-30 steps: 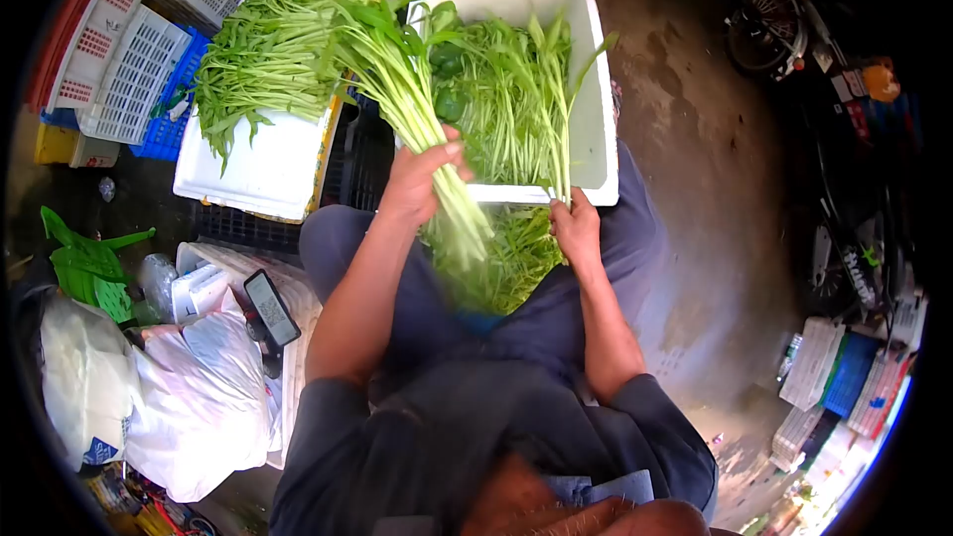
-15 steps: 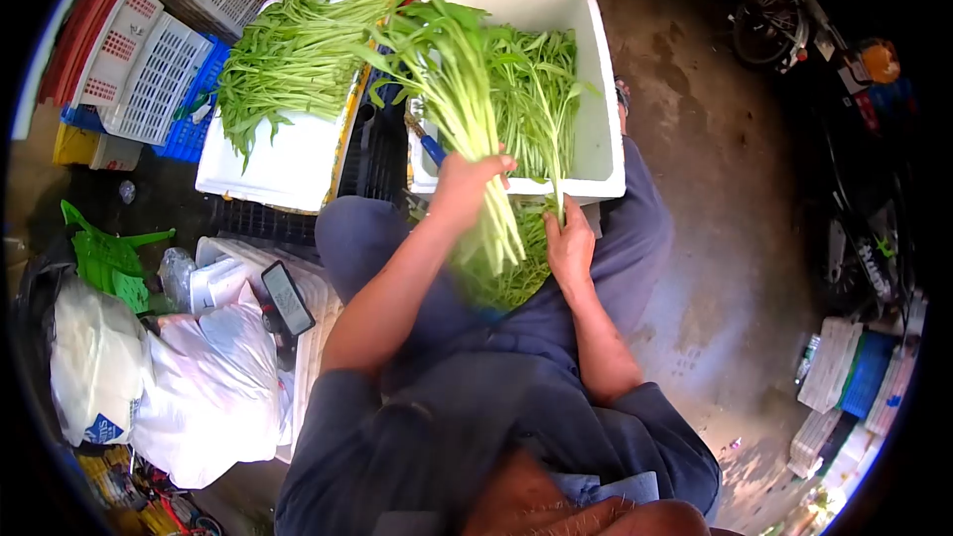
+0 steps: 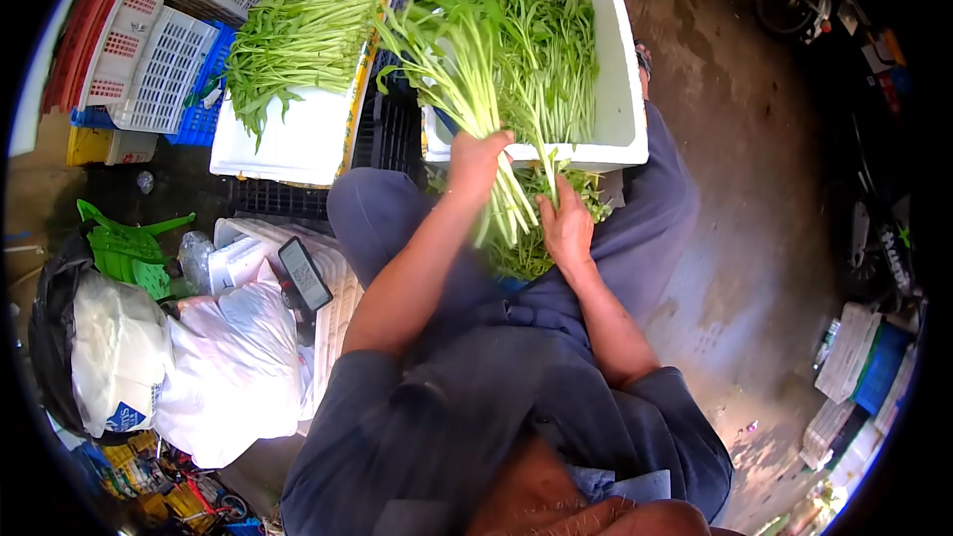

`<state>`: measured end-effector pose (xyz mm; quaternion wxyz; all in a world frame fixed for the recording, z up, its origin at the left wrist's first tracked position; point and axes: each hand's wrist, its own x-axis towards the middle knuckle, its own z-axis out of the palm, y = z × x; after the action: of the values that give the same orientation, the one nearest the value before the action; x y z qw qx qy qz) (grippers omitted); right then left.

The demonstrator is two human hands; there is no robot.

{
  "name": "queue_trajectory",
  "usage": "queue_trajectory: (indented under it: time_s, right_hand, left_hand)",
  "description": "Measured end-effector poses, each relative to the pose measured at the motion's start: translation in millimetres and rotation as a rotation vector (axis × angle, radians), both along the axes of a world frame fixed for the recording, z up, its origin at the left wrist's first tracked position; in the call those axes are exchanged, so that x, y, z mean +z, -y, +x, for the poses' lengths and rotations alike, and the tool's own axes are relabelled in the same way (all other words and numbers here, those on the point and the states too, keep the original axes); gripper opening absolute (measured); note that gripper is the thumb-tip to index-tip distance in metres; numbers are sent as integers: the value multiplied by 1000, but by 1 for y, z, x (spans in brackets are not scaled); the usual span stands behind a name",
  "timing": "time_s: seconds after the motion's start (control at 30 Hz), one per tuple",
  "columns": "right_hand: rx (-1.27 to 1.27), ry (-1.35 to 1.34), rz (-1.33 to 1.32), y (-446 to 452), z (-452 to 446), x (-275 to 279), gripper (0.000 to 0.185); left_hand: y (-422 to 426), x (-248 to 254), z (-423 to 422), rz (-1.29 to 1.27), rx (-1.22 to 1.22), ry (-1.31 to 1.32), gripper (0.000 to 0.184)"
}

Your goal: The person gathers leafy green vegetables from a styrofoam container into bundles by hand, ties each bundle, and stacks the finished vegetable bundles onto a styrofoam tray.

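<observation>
My left hand is closed round a thick bunch of water spinach, leaves pointing up and away, pale cut stems hanging below the fist. Beside it, my right hand pinches the lower end of a thin water spinach stalk, which rises toward the foam box. Just beyond both hands, the white foam box holds more upright water spinach. Loose greens lie below the hands, between my legs.
To the left, a white foam lid bears a neat layer of greens. Stacked plastic crates stand farther left. Near my left knee are a phone, white plastic bags and a green plastic piece.
The view has shifted, so the surroundings sit slightly right and higher. The bunch in my left hand has come nearer to upright and is less blurred. Both hands keep their hold.
</observation>
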<state>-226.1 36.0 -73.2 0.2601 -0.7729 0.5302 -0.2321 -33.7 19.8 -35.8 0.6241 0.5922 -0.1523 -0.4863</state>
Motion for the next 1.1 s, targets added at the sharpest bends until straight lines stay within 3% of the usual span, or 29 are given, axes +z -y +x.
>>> queue_trajectory:
  time_s: [0.43,0.7,1.1]
  right_hand:
    - [13,350,158,1,5,26,42]
    - [100,324,199,-7,17,26,44]
    - [136,307,163,-11,15,25,44]
  left_hand:
    - [-1,-6,-23,6,11,-122,33]
    - [-5,-1,-22,-49,31,-225,29]
    - [-6,-2,-19,-111,-99,-106,22]
